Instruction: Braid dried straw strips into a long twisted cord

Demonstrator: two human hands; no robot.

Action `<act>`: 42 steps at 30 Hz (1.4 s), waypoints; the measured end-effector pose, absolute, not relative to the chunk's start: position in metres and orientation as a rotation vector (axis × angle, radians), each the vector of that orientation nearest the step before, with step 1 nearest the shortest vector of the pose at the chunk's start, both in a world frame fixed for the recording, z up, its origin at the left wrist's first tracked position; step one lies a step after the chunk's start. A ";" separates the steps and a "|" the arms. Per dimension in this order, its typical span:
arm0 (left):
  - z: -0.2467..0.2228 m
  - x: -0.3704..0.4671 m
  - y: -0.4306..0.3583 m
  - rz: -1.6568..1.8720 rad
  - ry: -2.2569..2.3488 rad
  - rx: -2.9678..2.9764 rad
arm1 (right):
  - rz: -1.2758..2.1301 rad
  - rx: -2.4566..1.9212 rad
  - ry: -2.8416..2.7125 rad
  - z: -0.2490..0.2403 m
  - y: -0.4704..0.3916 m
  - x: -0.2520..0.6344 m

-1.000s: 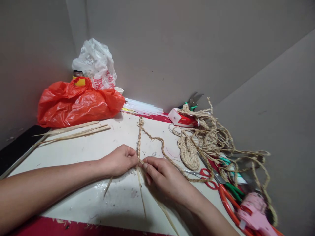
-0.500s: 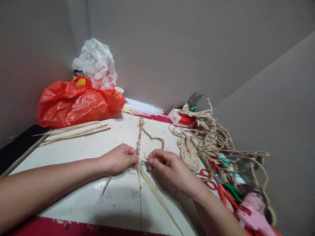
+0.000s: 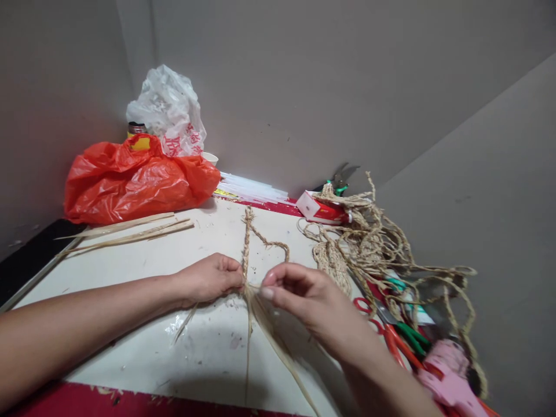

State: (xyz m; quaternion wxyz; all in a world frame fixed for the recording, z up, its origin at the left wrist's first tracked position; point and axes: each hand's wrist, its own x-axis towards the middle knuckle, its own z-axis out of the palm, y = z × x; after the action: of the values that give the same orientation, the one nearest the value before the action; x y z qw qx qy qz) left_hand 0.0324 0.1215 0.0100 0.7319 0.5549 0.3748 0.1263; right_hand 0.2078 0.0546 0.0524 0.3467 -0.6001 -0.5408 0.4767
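A braid of dry, straw-coloured plant fibre (image 3: pixel 247 246) lies upright in view on the white board, with a thin braided tail (image 3: pixel 270 243) bending off to its right. At the braid's lower end my left hand (image 3: pixel 212 280) is closed, pinching the strands. Just to the right, my right hand (image 3: pixel 304 295) has thumb and forefinger together on a short fibre strand that runs from the braid. Loose fibre strands (image 3: pixel 278 346) hang from the working point toward the near edge. The fingers hide the exact crossing of the strands.
Loose dry leaf strips (image 3: pixel 143 233) lie at left, before a red plastic bag (image 3: pixel 143 182). White sticks (image 3: pixel 254 190) lie at the back. Coiled fibre cord (image 3: pixel 377 237), scissors (image 3: pixel 369 313), orange-handled pliers (image 3: pixel 402 344) and a pink tool (image 3: pixel 447 376) crowd the right side.
My right hand has shifted slightly and turned, and the loose strands below the braid have swung a little. My left hand stays at the braid's end.
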 end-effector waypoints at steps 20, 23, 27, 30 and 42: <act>0.011 0.031 0.123 0.273 0.733 1.289 | 1.469 -1.493 -1.156 0.013 0.072 0.208; 0.007 0.031 0.124 0.278 0.719 1.344 | 1.376 -1.577 -1.310 0.015 0.071 0.207; 0.004 0.031 0.124 0.278 0.706 1.401 | 1.046 -1.718 -1.553 0.017 0.068 0.200; 0.003 0.032 0.124 0.275 0.712 1.426 | 0.704 -1.801 -1.747 0.014 0.064 0.196; 0.002 0.032 0.121 0.310 0.748 1.496 | 0.431 -1.791 -1.886 0.008 0.060 0.196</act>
State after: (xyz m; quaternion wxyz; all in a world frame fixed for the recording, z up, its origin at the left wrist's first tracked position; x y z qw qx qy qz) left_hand 0.0321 0.1206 0.0018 0.6598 0.6609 0.3303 0.1369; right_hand 0.1960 0.0595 0.0078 0.2499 -0.6579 -0.6926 0.1582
